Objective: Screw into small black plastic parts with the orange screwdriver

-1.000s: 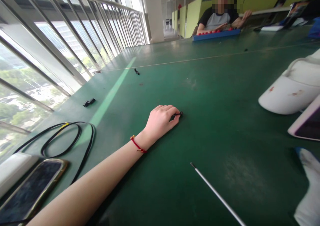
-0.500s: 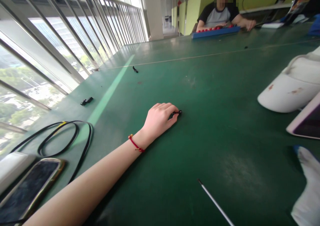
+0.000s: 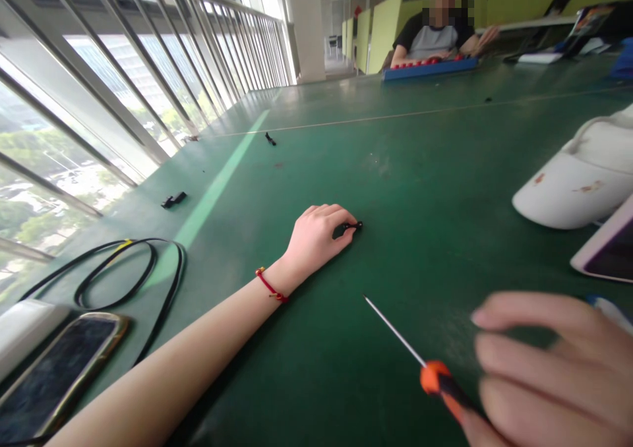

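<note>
My left hand (image 3: 316, 239) rests on the green table (image 3: 435, 170), its fingertips pinching a small black part (image 3: 354, 225) against the surface. A red string bracelet (image 3: 271, 286) circles that wrist. My right hand (image 3: 548, 368) is close to the camera at the lower right, gripping a screwdriver (image 3: 420, 361) with an orange and black handle. Its thin metal shaft points up and left, with the tip a short way below the black part and apart from it.
A phone (image 3: 59, 374) and a looped black cable (image 3: 128, 269) lie at the left. Small black pieces (image 3: 173, 200) (image 3: 270, 139) dot the table. A white cap (image 3: 578, 183) and a tablet (image 3: 606, 249) sit at the right. A person sits at the far end behind a blue tray (image 3: 428, 68).
My right hand has come into view at the lower right and lifted the screwdriver, moving its tip up toward the black part. My left hand has stayed in place.
</note>
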`<state>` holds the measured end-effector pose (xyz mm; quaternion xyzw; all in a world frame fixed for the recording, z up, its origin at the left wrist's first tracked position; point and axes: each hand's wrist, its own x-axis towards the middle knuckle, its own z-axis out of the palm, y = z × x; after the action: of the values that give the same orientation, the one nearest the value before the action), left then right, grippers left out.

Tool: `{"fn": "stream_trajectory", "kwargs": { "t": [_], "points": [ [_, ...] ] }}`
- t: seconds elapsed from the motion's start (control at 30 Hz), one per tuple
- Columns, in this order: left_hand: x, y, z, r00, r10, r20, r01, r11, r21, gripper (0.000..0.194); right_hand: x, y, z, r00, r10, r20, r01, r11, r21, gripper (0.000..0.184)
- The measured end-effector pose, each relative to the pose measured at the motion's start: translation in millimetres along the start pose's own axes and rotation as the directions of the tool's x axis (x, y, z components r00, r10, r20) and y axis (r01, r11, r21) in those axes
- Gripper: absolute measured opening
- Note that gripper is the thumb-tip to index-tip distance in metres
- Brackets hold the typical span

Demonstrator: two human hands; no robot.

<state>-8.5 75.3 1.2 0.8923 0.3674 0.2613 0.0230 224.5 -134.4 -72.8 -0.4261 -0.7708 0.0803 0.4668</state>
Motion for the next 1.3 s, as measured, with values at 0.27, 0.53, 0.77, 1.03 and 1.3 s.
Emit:
{"fn": "stream_trajectory", "kwargs": {
  "t": [0.27, 0.53, 0.77, 1.03, 1.3],
  "points": [
    [0, 0, -1.7, 0.999, -0.018, -0.029, 0.018, 1.000, -0.019, 0.012, 163, -1, -1, 0.957, -0.283, -0.057, 0.268, 0.945, -0.189, 0.010],
    [1, -1, -1.0, 0.998, -0.054, -0.021, 0.053, 0.998, -0.044, 0.011, 146, 17, 5, 0.994, 0.108, -0.028, -0.108, 0.994, -0.001, 0.003],
    [2, -2, -1.4, 0.993, -0.113, -0.013, 0.112, 0.990, -0.082, 0.009, 149, 16, 8, 0.976, 0.211, 0.045, -0.213, 0.975, 0.060, 0.003],
    [1, -3, -0.3, 0.990, -0.132, -0.059, 0.127, 0.989, -0.070, 0.009, 148, 17, 11, 0.942, 0.259, 0.215, -0.284, 0.954, 0.094, 0.009],
    [2, -6, 0.9, 0.996, -0.073, -0.060, 0.066, 0.992, -0.111, 0.009, 148, 16, 12, 0.922, 0.284, 0.261, -0.318, 0.943, 0.096, 0.010]
  ]
}}
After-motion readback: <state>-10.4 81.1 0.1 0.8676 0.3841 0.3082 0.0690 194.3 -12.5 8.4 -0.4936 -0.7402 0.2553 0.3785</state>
